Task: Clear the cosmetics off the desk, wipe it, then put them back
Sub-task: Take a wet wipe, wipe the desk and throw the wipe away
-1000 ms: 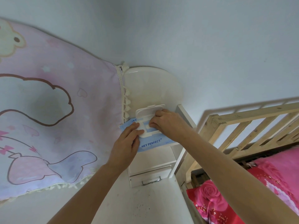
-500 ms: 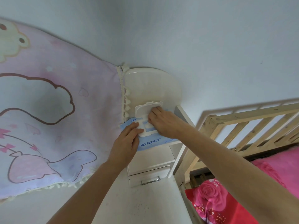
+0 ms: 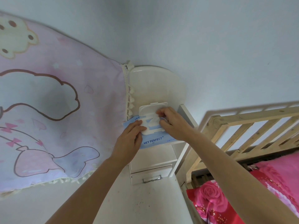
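Blue wipes pack [image 3: 153, 141] lay on top of the white desk [image 3: 152, 159], with its white flip lid [image 3: 152, 109] standing open toward the wall. On the left end of the pack the left hand [image 3: 129, 139] pressed down with its fingers nearly straight, holding nothing. In the middle, one white wipe [image 3: 152, 121] stood partly out of the opening. At the right, the right hand [image 3: 173, 125] pinched this wipe between thumb and fingertips.

In my judgement the step in hand was to take one wipe for wiping the desk. To do it well, the left hand should hold the pack flat while the right hand pulls slowly and a little sideways, so that only one sheet comes out and the pack does not lift. After that the lid should be closed and the pack taken off the desk, because it covered the surface that must be wiped.

No cosmetics were in view, so I judged that the clearing was probably done, though I could not tell where they were placed.

Around the desk, a pink cloth [image 3: 56, 110] with cartoon figures hung on the left, its tasselled edge touching the desk's rounded back panel [image 3: 157, 84]; it could get in the way of wiping on that side. Below was a drawer with a metal handle [image 3: 152, 179]. On the right a wooden bed frame [image 3: 242, 126] stood just beside the desk, with pink rose bedding [image 3: 242, 199].
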### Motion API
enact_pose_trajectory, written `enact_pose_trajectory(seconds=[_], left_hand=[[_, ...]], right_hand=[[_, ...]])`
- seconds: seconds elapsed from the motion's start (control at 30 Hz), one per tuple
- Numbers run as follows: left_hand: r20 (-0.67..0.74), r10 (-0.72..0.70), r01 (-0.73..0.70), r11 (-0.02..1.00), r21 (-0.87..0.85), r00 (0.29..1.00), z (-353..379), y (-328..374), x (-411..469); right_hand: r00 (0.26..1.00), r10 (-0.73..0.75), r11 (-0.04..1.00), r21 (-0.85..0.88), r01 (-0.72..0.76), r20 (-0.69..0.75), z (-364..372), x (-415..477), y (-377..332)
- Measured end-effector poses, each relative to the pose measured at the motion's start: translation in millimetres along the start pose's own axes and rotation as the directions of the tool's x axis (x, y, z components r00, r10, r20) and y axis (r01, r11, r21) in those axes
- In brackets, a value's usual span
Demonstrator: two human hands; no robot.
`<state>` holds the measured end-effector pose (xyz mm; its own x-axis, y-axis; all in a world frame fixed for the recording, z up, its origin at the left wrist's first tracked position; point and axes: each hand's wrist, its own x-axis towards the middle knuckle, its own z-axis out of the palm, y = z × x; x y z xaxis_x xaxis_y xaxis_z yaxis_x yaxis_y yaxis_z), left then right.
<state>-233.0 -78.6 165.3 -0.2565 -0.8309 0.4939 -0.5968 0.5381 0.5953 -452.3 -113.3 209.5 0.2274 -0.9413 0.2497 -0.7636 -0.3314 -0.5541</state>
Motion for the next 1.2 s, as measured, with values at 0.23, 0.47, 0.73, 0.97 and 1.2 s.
enact_pose_trajectory(seconds=[0.23, 0.47, 0.73, 0.97, 1.2], left_hand=[[-0.002, -0.002, 0.002, 1.000, 0.007, 1.000, 0, 0, 0], [0.016, -0.017, 0.018, 1.000, -0.005, 1.000, 0, -4, 3], [0.039, 0.032, -0.033, 0.999, 0.022, 0.999, -5, -6, 5], [-0.057, 0.025, -0.017, 0.991, 0.135, 0.998, -7, -1, 10], [-0.151, -0.085, 0.084, 0.996, -0.013, 0.985, 1, 19, 8]], right_hand=[[0.990, 0.053, 0.993, -0.099, -0.066, -0.133, 14, 10, -18], [0.872, 0.406, 0.550, 0.835, 0.003, -0.271, -31, 7, -54], [0.769, 0.402, 0.440, 0.841, 0.315, -0.497, -107, -3, -97], [0.696, 0.572, 0.673, 0.734, -0.095, -0.434, -48, -42, -45], [0.669, 0.662, 0.624, 0.743, -0.243, -0.338, -11, -83, -16]])
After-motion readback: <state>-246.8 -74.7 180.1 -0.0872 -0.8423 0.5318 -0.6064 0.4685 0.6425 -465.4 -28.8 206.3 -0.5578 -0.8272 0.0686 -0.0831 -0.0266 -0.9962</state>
